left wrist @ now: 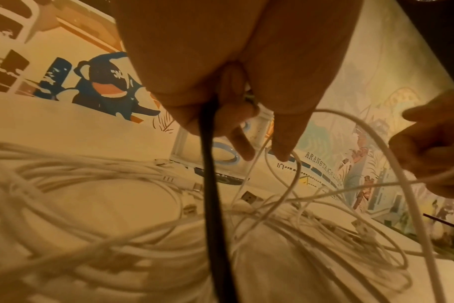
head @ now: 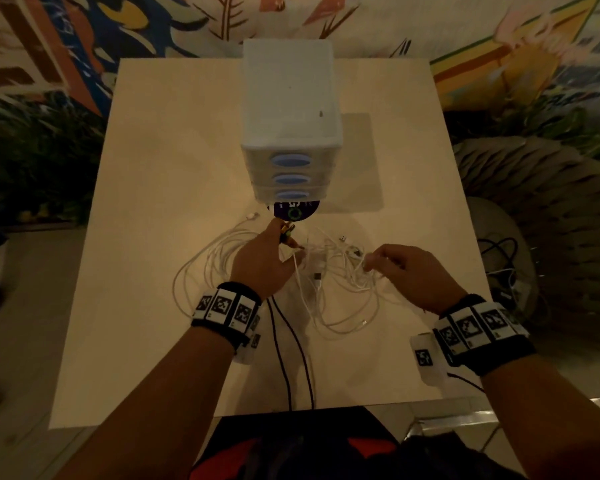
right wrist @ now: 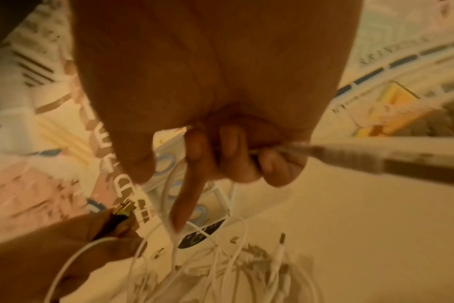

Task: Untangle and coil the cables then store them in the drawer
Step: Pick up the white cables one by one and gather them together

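Observation:
A tangle of white cables (head: 326, 271) lies mid-table in front of a white drawer unit (head: 291, 133), whose three blue-handled drawers are closed. My left hand (head: 274, 247) grips a black cable (head: 284, 341) just behind its gold-tipped plug (head: 286, 232); the cable runs back off the table's front edge. In the left wrist view the black cable (left wrist: 208, 164) drops from my curled fingers (left wrist: 236, 123) over white loops (left wrist: 91, 184). My right hand (head: 381, 261) holds a white cable. The right wrist view shows fingers (right wrist: 246, 160) curled round a white cable (right wrist: 350, 155), the index finger straight.
A dark round disc (head: 295, 211) lies at the foot of the drawer unit. The beige table (head: 153, 237) has bare surface to the left and right of the tangle. More black cables (head: 499, 251) lie on the floor beyond the table's right edge.

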Demonstrator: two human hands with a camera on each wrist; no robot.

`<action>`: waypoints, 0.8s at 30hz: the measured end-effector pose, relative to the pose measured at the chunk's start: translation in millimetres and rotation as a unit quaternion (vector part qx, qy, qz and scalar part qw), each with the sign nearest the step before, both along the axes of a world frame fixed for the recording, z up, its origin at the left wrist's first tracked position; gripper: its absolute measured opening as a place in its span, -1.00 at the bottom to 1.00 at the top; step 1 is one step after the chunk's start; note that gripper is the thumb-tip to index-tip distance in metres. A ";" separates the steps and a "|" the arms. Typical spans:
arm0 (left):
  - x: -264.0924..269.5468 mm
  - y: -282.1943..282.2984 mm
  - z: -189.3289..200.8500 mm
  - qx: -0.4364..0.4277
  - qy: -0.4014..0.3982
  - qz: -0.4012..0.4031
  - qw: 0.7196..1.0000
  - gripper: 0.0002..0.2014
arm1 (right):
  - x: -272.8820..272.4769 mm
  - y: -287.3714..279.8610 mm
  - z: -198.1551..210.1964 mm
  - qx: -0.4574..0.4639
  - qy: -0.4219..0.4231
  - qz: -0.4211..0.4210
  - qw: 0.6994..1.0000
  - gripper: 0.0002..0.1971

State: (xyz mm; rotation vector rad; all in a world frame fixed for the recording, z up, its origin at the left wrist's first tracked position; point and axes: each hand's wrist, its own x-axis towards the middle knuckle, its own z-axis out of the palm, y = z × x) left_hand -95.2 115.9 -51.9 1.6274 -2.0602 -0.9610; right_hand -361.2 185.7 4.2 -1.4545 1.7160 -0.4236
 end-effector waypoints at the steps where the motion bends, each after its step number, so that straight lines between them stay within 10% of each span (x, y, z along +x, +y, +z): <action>1: 0.7 -0.1 0.6 0.003 -0.009 0.019 1.000 -0.58 | 2.1 -3.0 3.8 0.015 0.044 0.047 0.998 -0.68; 5: 0.9 1.3 2.8 0.052 -0.040 0.050 0.997 -0.54 | 13.6 -12.7 3.7 0.109 0.234 0.248 0.934 -0.61; 11: 6.0 3.8 5.3 0.068 -0.010 0.049 0.996 -0.60 | 30.8 -20.9 -3.4 0.170 0.289 0.271 0.902 -0.63; 24: 26.0 10.0 4.1 0.047 0.015 0.042 0.998 -0.68 | 14.1 -26.2 -8.4 0.205 0.200 0.149 0.947 -0.72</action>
